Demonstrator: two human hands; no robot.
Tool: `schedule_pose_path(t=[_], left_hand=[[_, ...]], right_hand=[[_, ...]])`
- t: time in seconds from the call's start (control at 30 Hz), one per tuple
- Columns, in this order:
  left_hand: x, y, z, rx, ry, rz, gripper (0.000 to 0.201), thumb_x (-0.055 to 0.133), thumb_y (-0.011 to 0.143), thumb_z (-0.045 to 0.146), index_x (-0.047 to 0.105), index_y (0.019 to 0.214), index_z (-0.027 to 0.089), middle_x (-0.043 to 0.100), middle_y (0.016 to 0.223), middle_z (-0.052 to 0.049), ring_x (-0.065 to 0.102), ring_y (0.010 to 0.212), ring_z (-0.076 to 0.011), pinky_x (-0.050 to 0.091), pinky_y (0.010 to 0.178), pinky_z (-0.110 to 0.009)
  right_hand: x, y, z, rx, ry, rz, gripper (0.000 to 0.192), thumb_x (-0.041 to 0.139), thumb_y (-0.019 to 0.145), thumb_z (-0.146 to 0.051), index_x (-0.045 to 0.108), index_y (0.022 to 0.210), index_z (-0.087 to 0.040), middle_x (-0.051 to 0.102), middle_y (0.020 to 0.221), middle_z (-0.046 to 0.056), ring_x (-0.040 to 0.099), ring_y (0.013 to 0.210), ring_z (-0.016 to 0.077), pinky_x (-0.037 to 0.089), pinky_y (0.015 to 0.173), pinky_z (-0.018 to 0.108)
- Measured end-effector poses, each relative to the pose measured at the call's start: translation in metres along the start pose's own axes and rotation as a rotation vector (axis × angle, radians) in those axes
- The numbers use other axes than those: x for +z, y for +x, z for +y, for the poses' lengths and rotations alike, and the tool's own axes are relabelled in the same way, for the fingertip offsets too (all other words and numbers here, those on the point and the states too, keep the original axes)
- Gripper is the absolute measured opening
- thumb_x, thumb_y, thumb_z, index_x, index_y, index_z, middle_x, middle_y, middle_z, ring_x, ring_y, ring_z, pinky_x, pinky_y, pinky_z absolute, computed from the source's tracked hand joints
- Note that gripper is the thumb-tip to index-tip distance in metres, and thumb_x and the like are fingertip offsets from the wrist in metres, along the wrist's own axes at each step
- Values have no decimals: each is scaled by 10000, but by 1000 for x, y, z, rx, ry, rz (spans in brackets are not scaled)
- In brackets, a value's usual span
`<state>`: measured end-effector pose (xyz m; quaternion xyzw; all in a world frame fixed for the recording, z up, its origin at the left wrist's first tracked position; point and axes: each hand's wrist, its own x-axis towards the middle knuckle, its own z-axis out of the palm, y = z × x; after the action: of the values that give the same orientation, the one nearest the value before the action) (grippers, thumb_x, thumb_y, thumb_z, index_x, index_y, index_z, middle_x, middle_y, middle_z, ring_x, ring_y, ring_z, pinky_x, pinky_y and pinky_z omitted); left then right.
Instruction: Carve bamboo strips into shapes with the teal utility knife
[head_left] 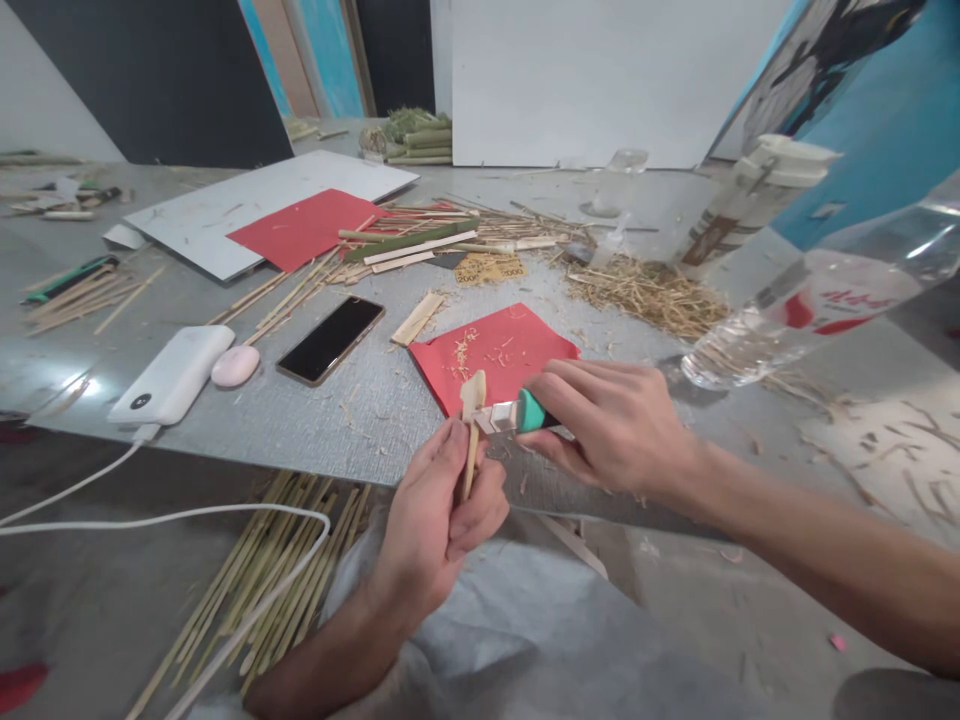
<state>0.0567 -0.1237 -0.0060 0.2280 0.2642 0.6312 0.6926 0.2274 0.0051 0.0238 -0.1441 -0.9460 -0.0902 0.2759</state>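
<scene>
Bamboo strip (472,430) upright between both hands (knife (517,415) blade against it).

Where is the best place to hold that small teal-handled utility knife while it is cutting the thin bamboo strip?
Probably by the teal handle end of the small teal-handled utility knife, from the right, as the right hand does. The pale blade end points left at the thin bamboo strip, which the left hand holds upright.

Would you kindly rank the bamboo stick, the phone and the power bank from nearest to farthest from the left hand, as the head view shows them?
1. Bamboo stick: gripped in the left hand.
2. Phone: on the table, up and left of that hand.
3. Power bank: farther left, near the table edge.
</scene>
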Motion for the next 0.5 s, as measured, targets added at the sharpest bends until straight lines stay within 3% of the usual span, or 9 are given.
schedule_pose_path(t=[0.23,0.5], left_hand=[[-1,3,2,58,78,53,354,569,1099,436,448,840,226,382,464,118,143,359,-53,149,409,-209],[1,2,-1,80,84,57,371,541,1114,431,463,819,220,367,457,119,123,354,-48,149,403,-205]], right_hand=[[6,0,-8,-3,145,-78,479,357,1154,-520,559,861,-201,571,701,2,457,566,141,231,560,325],[5,-2,-9,2,121,-51,519,345,1153,-554,569,851,-197,574,700,4,448,563,141,233,546,332]])
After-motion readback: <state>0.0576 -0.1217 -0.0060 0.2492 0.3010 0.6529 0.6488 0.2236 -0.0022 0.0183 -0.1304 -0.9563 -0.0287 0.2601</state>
